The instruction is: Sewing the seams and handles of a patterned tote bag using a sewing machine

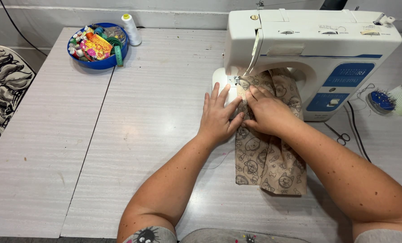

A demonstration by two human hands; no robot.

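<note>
both hands lie flat, grip open: left hand (219,118) and right hand (266,113) press the printed fabric (266,155) taut under the sewing machine (313,54) needle, near the bench's far edge.

Under both hands: beige cloth (267,157), matt woven cotton look w/ dark printed animal faces. Ahead of hands: sewing machine (309,49), smooth glossy white plastic, blue panels. Beneath the forearms: table (142,135), grey laminate, faint streaked grain, slight sheen. Far left of left hand (219,118): glossy blue plastic bowl (102,63).
</note>
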